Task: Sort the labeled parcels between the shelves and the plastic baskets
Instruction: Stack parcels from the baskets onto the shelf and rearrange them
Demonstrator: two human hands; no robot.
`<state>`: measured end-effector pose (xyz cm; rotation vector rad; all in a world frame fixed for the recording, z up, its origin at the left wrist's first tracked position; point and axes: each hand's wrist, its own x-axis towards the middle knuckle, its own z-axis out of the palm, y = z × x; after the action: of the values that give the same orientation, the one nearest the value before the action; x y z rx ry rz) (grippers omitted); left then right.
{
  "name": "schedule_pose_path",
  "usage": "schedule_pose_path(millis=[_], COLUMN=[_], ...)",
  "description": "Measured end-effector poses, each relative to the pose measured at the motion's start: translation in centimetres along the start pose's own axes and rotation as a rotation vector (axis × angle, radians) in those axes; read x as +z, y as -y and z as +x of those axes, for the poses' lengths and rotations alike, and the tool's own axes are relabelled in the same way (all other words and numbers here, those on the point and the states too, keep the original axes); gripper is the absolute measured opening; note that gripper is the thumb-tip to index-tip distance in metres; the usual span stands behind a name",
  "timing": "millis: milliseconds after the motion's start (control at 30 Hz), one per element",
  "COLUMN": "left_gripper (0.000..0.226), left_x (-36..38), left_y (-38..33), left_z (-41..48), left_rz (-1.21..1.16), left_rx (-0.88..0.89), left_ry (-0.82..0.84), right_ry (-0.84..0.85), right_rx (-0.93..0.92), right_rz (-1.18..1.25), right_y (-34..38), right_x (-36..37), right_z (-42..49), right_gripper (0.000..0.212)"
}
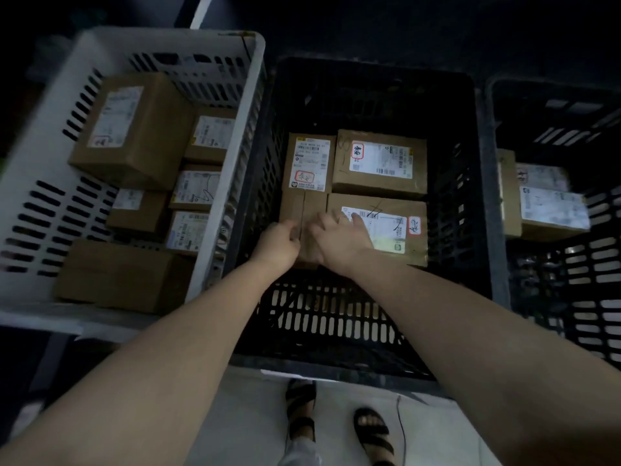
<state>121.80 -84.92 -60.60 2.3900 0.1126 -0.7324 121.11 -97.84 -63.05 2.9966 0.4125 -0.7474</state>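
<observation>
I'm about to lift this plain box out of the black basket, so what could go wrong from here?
1. The unlabeled box sits tight against two labeled parcels; lifting it may drag or tip them.
2. The left hand and right hand only touch its top, so the hold may slip.
3. The scene is dim, so labels could be misread.
</observation>
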Motion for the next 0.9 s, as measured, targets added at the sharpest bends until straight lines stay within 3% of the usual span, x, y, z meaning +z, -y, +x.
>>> schedule_pose_path(millis=[100, 233, 400, 567, 700, 900], left_gripper=[0.04, 0.033, 0.021, 0.012, 0.023, 0.026], left_x=[-1.4, -4.7, -12.3, -22.3, -29.3, -35.5], left_y=[-0.8, -2.1, -3.0, -1.9, 0.9, 7.3], left_z=[-3.0, -9.5, -22.2, -38.2, -52.2, -70.5], left_rz=[0.186, 0.321, 0.496, 0.61, 0.667, 0.633], left_rx=[0.087, 0.146, 0.088, -0.035, -0.178, -0.328], left_ry=[-0.073, -0.199, -0.441, -0.71, -0.97, -1.276], right_ry=[-0.065, -0.217, -0.435, -0.709, -0.91, -1.059], right_rx=[-0.015, -0.096, -0.344, -0.612, -0.796, -1.099], right_rz=[-0.031, -0.049, -0.059, -0.083, -0.063, 0.113], right_y=[-0.5, 0.4, 5.4, 15.6, 26.4, 43.4], right_x=[-2.7, -7.9, -17.3, -27.6, -34.7, -40.1], right_z=[-2.2, -6.9, -14.6, -22.9, -29.9, -40.4], right_gripper=[0.046, 0.044, 0.045, 0.04, 0.034, 0.03])
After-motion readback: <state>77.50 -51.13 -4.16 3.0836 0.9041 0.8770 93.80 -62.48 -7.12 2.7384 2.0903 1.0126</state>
